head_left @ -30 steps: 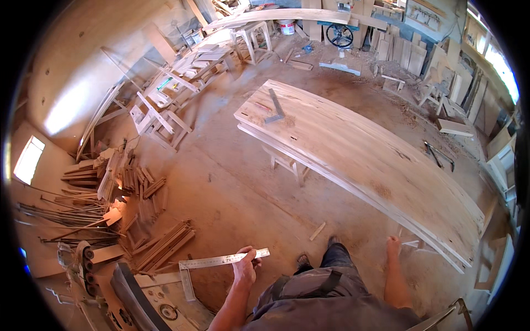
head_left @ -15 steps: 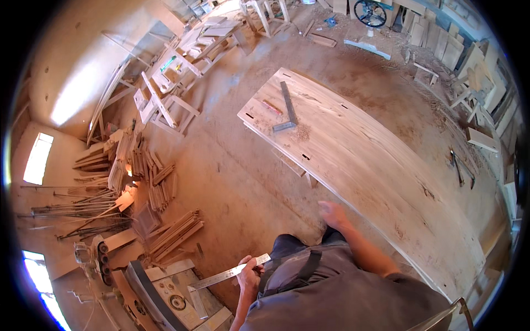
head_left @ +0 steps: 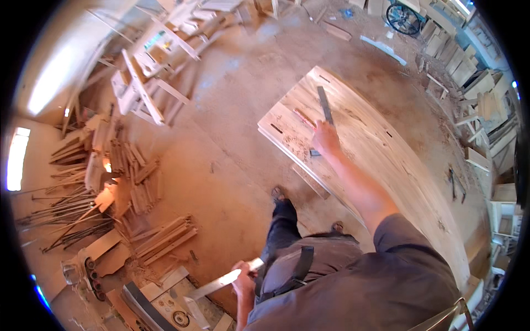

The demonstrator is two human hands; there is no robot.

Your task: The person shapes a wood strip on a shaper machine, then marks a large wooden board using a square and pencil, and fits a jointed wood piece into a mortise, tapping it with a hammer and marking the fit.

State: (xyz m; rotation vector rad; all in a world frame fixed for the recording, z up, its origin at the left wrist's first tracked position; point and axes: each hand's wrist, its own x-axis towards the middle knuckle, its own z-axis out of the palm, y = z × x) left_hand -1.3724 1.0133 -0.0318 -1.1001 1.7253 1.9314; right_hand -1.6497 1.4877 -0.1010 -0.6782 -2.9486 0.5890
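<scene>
My left hand (head_left: 243, 280) is closed around the blade of a pale metal square (head_left: 216, 284), low at my left side; its other arm hangs toward the machine there. My right hand (head_left: 327, 139) reaches over the far end of a long wooden panel (head_left: 381, 157), fingers curled at the near end of a red pencil (head_left: 303, 116) lying on the wood. Beside it a second, darker square (head_left: 325, 105) lies flat, partly hidden under my hand and wrist. Dark slots (head_left: 276, 128) are cut into the panel, and wood shavings are scattered around the hand.
A machine with a round dial (head_left: 180, 318) stands at my lower left. Stacked wood offcuts (head_left: 165, 240) and long metal bars (head_left: 66, 218) lie along the left. Wooden frames (head_left: 146, 91) stand at the far left. More boards (head_left: 461, 69) lean at the far right.
My right hand has moved forward from beside the panel's edge to the pencil and darker square. The view has shifted, showing my feet. My left hand still holds the pale square.
</scene>
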